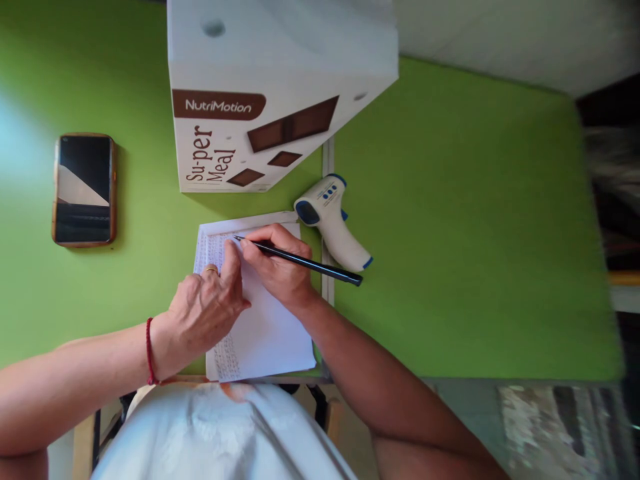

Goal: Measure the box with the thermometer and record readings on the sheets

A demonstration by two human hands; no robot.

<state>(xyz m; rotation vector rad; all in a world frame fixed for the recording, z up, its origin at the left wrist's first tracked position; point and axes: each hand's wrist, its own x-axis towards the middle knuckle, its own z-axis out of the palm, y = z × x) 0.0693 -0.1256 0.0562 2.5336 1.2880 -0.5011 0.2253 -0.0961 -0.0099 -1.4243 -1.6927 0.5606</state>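
My right hand (280, 263) grips a black pen (320, 268), its tip touching the upper part of a white writing pad (275, 333). Rows of small handwriting run down the pad's left side, and its right part is blank. Across the left edge of the paper lies my left hand (207, 300), with a ring on one finger and a red cord at the wrist. Its index finger points to the page close to the pen tip, the thumb stands apart and the other fingers are bent. Nothing is held in it.
A large white box (220, 147) with brown print stands behind the pad. To the right of the pad, a white infrared thermometer (340, 230) lies on its side near the paper. A phone (84, 190) rests at the left on the green table (465, 233).
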